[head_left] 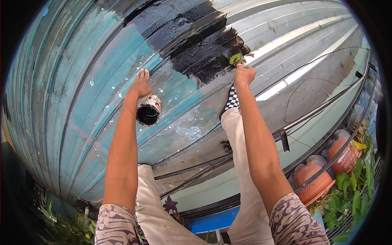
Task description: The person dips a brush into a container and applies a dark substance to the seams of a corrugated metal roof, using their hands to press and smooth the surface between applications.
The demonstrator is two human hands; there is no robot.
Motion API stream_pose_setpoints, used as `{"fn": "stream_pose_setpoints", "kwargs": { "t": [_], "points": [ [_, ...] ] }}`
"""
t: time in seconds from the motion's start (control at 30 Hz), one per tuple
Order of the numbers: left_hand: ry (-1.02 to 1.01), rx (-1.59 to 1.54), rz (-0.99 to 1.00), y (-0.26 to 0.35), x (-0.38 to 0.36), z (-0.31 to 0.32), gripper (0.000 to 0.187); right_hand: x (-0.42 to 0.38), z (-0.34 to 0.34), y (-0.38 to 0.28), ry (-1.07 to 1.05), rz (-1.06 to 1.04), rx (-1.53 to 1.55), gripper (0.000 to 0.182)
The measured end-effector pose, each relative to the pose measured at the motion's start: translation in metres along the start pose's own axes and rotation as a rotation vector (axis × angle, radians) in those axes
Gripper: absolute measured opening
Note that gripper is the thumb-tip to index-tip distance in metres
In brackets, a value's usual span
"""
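Note:
My left hand [141, 84] rests on the corrugated metal roof [110, 77] with its fingers stretched out, just above an open paint can [154, 108]. The can is tilted toward me and has black paint inside and smears on its rim. Farther right, my right hand [244, 75] is closed at the base of a small green leafy sprig [236, 59]. That sprig is at the lower right edge of a wet-looking black painted patch [204, 53]. Something dark behind the sprig is hard to make out.
My checkered shoe [231, 101] stands on the roof beside my right forearm. Cables [322, 109] run along the roof's lower edge. Past that edge are terracotta-coloured pots [314, 181] and green plants [347, 192]. A thin wire loop [272, 26] lies at the upper right.

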State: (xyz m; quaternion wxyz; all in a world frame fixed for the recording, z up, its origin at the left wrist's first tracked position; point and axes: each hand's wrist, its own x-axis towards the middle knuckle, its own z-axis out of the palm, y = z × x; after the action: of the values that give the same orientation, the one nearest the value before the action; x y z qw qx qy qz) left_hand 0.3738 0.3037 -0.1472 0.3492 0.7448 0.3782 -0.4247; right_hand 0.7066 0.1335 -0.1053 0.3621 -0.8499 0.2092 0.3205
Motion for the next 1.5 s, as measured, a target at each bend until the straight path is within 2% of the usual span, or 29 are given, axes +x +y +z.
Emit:
{"fn": "stream_pose_setpoints", "kwargs": {
  "t": [0.07, 0.1, 0.13, 0.17, 0.3, 0.37, 0.4, 0.5, 0.53, 0.6, 0.7, 0.73, 0.8, 0.83, 0.9, 1.0, 1.07, 1.1, 1.17, 1.2, 1.27, 1.3, 1.37, 1.4, 1.47, 1.5],
  "points": [
    [-0.008, -0.006, 0.012, 0.002, -0.005, -0.003, 0.088, 0.003, -0.014, 0.018, 0.122, -0.771, -0.489, 0.012],
    [-0.017, -0.019, 0.014, 0.001, -0.006, -0.004, 0.088, -0.013, -0.017, 0.019, 0.123, -0.773, -0.487, 0.012],
    [-0.016, -0.022, 0.013, 0.002, -0.006, -0.005, 0.088, -0.032, -0.019, 0.025, -0.127, -0.795, -0.633, 0.015],
    [-0.009, -0.021, 0.010, 0.002, -0.005, -0.004, 0.088, -0.042, -0.020, 0.030, -0.384, -0.804, -0.776, 0.018],
    [-0.047, 0.011, -0.021, 0.005, -0.001, -0.006, 0.089, -0.038, -0.026, 0.021, -0.428, -0.652, -0.820, 0.021],
    [-0.056, 0.021, -0.035, 0.008, -0.002, -0.009, 0.089, -0.043, -0.027, 0.006, -0.149, -0.489, -0.551, 0.021],
    [-0.064, 0.031, -0.040, 0.008, -0.001, -0.008, 0.089, -0.056, -0.021, 0.008, -0.020, -0.451, -0.534, 0.019],
    [-0.043, 0.059, -0.017, 0.006, -0.001, -0.005, 0.088, -0.092, 0.009, 0.075, 0.052, -0.563, -0.609, 0.019],
    [-0.041, 0.058, -0.017, 0.006, -0.001, -0.006, 0.088, -0.095, 0.010, 0.075, 0.052, -0.566, -0.609, 0.019],
    [-0.032, 0.046, -0.017, 0.007, -0.003, -0.004, 0.088, -0.104, 0.012, 0.071, -0.275, -0.608, -0.785, 0.018],
    [-0.032, 0.019, -0.024, 0.006, -0.001, -0.003, 0.088, -0.065, -0.014, 0.018, -0.304, -0.500, -0.752, 0.017],
    [-0.032, 0.012, -0.029, 0.006, -0.003, 0.000, 0.088, -0.067, -0.013, 0.019, -0.310, -0.504, -0.757, 0.017],
    [-0.004, 0.026, -0.025, 0.007, -0.003, 0.002, 0.088, -0.070, -0.009, 0.026, -0.034, -0.698, -0.789, 0.018],
    [-0.005, 0.025, -0.029, 0.007, -0.004, 0.003, 0.088, -0.082, -0.004, 0.040, -0.038, -0.698, -0.790, 0.018],
    [-0.010, 0.035, -0.028, 0.007, -0.002, 0.002, 0.087, -0.109, 0.009, 0.076, -0.352, -0.787, -0.930, 0.018],
    [-0.010, 0.029, -0.014, 0.002, 0.003, 0.005, 0.087, -0.088, 0.014, 0.078, -0.457, -0.796, -0.796, 0.015],
    [-0.013, 0.028, -0.020, 0.002, 0.000, 0.003, 0.087, -0.065, 0.002, 0.016, -0.518, -0.492, -0.760, 0.015],
    [-0.015, 0.028, -0.015, 0.003, 0.000, 0.002, 0.087, -0.065, 0.002, 0.013, -0.517, -0.492, -0.762, 0.015],
    [-0.009, 0.027, -0.021, 0.006, -0.003, 0.001, 0.087, -0.062, 0.001, 0.005, -0.071, -0.689, -0.835, 0.018],
    [-0.008, 0.028, -0.030, 0.008, -0.004, 0.002, 0.088, -0.073, 0.011, 0.024, -0.016, -0.800, -0.858, 0.019],
    [0.000, 0.011, -0.019, 0.004, -0.002, 0.004, 0.088, -0.106, 0.015, 0.050, -0.222, -0.725, -0.879, 0.019],
    [0.007, -0.005, -0.014, 0.004, -0.003, 0.004, 0.088, -0.105, 0.007, 0.060, -0.216, -0.723, -0.880, 0.019],
    [0.004, -0.007, -0.008, 0.005, -0.003, -0.002, 0.088, -0.097, -0.005, 0.073, -0.451, -0.690, -0.770, 0.021],
    [-0.006, -0.015, -0.009, 0.005, -0.005, -0.001, 0.089, -0.078, -0.014, 0.058, -0.380, -0.508, -0.718, 0.025],
    [0.003, -0.035, 0.001, 0.002, -0.001, 0.003, 0.090, -0.025, -0.035, 0.028, -0.236, -0.428, -0.761, 0.026],
    [0.018, -0.057, 0.006, 0.000, 0.001, 0.005, 0.092, 0.011, -0.040, 0.029, -0.188, -0.415, -0.666, 0.026]
  ]
}}
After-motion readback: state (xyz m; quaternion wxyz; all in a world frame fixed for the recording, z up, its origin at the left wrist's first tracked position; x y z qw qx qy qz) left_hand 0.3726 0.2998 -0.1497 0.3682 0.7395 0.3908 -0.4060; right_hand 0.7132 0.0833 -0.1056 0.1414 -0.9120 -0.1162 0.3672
